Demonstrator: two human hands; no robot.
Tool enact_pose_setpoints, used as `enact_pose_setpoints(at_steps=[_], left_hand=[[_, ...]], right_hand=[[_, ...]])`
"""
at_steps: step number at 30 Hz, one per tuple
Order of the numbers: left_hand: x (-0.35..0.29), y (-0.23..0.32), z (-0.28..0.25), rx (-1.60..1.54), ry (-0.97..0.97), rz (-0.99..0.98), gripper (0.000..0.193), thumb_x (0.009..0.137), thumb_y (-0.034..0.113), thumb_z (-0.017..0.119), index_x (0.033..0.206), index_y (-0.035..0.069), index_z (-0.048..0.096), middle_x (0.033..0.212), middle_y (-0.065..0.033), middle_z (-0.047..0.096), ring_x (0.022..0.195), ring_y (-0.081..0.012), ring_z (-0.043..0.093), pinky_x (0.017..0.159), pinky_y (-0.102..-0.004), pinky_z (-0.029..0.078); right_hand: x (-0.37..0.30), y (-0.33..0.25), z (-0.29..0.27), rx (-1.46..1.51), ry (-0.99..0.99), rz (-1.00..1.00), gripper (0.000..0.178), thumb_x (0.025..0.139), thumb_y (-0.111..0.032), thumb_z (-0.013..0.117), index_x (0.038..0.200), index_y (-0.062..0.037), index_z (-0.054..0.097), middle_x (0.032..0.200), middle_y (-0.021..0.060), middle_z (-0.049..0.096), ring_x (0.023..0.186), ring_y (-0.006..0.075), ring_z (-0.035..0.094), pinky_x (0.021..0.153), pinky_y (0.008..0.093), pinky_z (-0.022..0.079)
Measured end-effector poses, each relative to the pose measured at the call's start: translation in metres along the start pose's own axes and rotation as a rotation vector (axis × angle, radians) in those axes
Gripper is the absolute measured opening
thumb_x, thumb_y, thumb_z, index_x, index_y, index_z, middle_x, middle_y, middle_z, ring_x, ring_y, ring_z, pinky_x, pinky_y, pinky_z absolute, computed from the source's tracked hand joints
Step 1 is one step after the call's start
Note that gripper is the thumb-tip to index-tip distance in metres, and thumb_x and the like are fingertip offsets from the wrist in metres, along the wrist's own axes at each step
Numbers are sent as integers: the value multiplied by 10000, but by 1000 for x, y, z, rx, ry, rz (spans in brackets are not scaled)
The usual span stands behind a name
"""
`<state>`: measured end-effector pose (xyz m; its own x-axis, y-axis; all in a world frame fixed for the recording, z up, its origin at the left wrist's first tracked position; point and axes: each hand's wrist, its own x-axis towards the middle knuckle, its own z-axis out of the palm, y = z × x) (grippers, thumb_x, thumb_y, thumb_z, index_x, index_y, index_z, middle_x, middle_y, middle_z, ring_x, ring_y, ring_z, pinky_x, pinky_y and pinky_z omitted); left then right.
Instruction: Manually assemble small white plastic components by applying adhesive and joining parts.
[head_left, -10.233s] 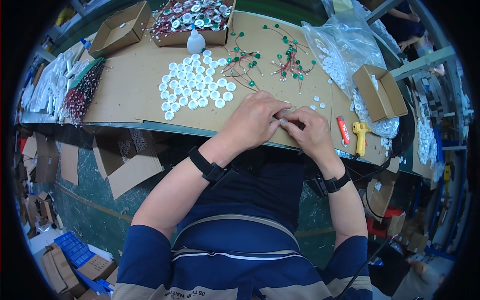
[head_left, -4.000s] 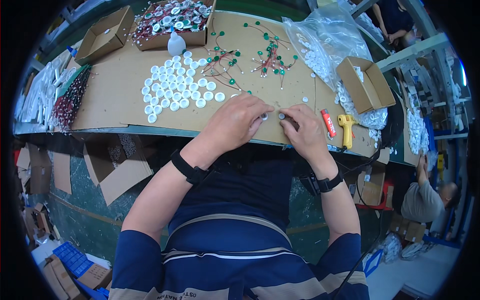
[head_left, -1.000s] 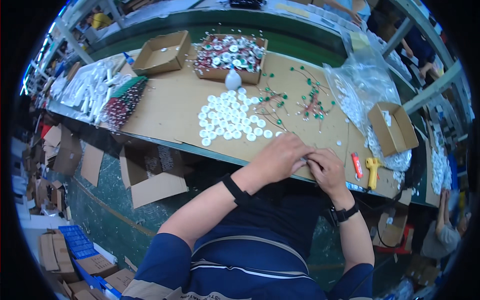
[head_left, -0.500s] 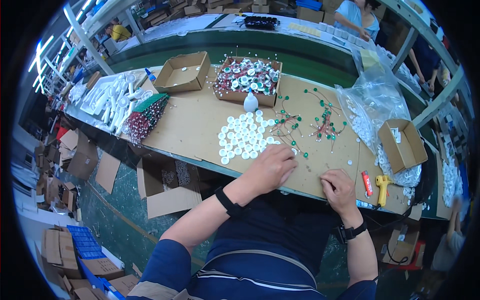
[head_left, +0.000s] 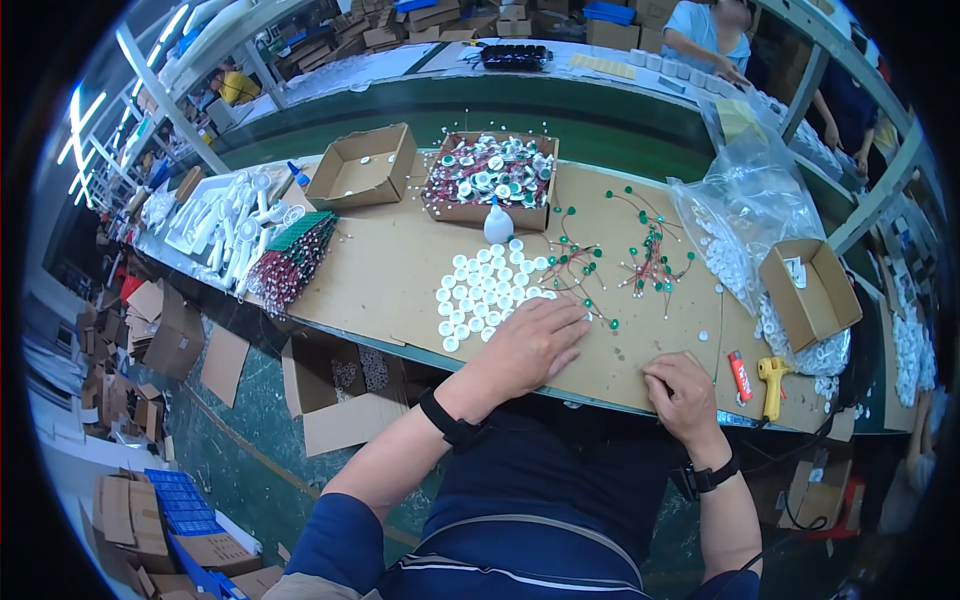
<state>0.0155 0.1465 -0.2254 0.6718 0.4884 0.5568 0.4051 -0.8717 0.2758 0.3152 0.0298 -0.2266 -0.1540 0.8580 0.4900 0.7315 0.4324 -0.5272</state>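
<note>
My left hand (head_left: 540, 345) lies over the right edge of a group of white round caps (head_left: 463, 292), its fingers stretched loosely to the right and slightly bent. No object shows in its grasp; the tips are close to a cap near the wired parts. My right hand (head_left: 682, 388) rests at the table's front edge, fingers loosely curled, with nothing visible in it. Beyond the left hand lie green discs on red wires (head_left: 574, 262), and a second bunch of wired green discs (head_left: 655, 258) is farther right. A white squeeze bottle (head_left: 497, 223) stands behind the caps.
A carton (head_left: 488, 208) heaped with wired discs and a shallower carton (head_left: 362, 170) stand at the back. To the right are a red tube (head_left: 739, 376), a yellow glue gun (head_left: 772, 388), a small carton (head_left: 812, 290) and a plastic bag (head_left: 750, 190). White handles (head_left: 235, 220) fill the left end.
The view has shifted a little, so the table sits slightly lower. My left hand's fingers look somewhat flatter over the caps' edge; my right hand stays in place.
</note>
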Motion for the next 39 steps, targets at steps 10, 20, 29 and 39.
enact_pose_setpoints(at_steps=[10,20,29,39], left_hand=[[-9,-2,-18,18,-98,-123,372,969,146,857,1325,60,789,1367,-151,775,1361,-367,712,1164,-503,550],[29,-101,-71,91,203,-552,422,1025,219,824,1402,41,763,1215,-191,829,1179,-401,783,1052,-480,610],[55,-117,-66,76,39,-848,574,999,301,856,1495,40,733,1280,-206,838,1184,-360,813,1034,-467,631],[49,-109,-53,65,199,-753,640,1022,286,851,1583,96,610,1212,-198,810,1099,-412,795,969,-514,627]], right_hand=[[-6,1,-2,34,-4,-1,122,898,29,829,1013,-8,812,1024,138,795,940,350,752,832,430,613],[-2,5,-2,46,23,-25,131,893,36,825,1017,-7,816,1027,146,797,934,352,762,822,437,617],[2,2,1,54,14,3,137,897,36,818,1025,-9,819,1038,151,799,954,365,767,844,446,621],[-11,4,3,43,13,-28,143,900,65,806,1028,3,799,1033,165,777,961,377,748,843,445,608]])
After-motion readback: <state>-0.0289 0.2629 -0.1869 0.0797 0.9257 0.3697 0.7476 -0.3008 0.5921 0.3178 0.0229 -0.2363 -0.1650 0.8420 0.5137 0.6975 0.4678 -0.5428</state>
